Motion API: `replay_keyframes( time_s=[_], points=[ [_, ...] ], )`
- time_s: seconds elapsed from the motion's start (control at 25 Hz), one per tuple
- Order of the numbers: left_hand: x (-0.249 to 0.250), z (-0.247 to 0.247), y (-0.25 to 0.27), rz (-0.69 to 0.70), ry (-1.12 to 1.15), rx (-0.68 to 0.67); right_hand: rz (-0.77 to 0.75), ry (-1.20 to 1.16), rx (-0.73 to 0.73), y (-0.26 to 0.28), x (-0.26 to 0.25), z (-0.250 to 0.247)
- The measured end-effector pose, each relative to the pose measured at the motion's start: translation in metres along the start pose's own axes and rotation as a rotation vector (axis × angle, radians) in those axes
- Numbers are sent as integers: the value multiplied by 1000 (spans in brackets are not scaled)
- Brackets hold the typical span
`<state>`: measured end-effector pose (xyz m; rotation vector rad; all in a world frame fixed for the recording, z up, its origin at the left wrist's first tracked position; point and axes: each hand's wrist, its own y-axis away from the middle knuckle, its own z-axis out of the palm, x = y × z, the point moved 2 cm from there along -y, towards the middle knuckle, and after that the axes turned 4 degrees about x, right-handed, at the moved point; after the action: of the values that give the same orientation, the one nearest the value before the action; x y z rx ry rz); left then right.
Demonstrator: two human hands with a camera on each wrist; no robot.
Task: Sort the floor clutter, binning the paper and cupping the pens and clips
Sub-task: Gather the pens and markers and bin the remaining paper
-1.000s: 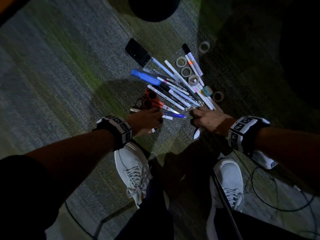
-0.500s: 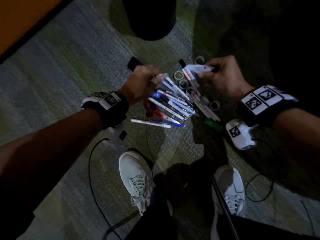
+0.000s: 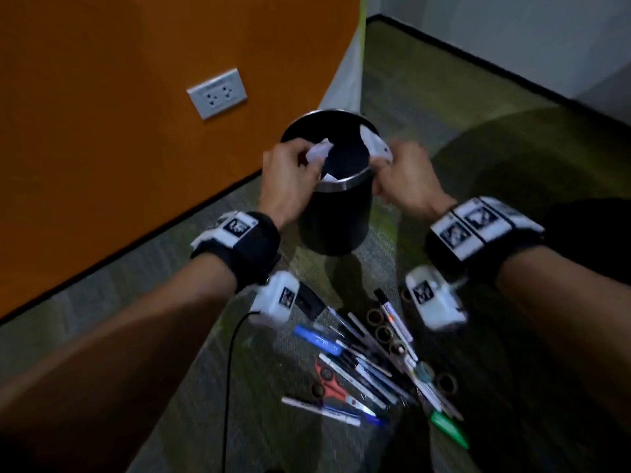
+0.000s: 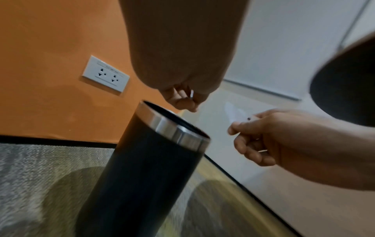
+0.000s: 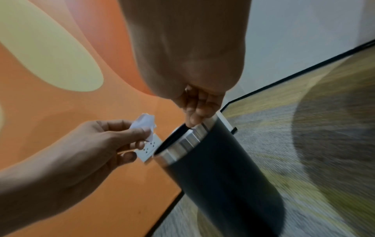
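Since the earlier frame both hands have risen from the pile of pens [image 3: 362,367] on the carpet floor [image 3: 512,107] to the black bin [image 3: 336,213], which stands near the orange wall [image 3: 102,97] with free carpet on its right. The silver rim of the bin is open. No writing can be read; the wrist bands carry only black-and-white marker squares. The left hand [image 3: 290,180] pinches a crumpled white paper [image 3: 319,152] over the opening, its grip clamped on it. The right hand [image 3: 408,179] holds a smooth white paper piece [image 3: 374,145] at the rim, fingers curled round it.
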<state>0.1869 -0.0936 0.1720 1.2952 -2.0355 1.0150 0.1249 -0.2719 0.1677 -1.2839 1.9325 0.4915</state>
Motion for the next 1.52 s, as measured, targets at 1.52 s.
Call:
replay_keyframes(
  time_s=[1.52],
  points=[
    [-121,188,230,465,-774,-968,402,278,-464,149,247,115]
  ],
)
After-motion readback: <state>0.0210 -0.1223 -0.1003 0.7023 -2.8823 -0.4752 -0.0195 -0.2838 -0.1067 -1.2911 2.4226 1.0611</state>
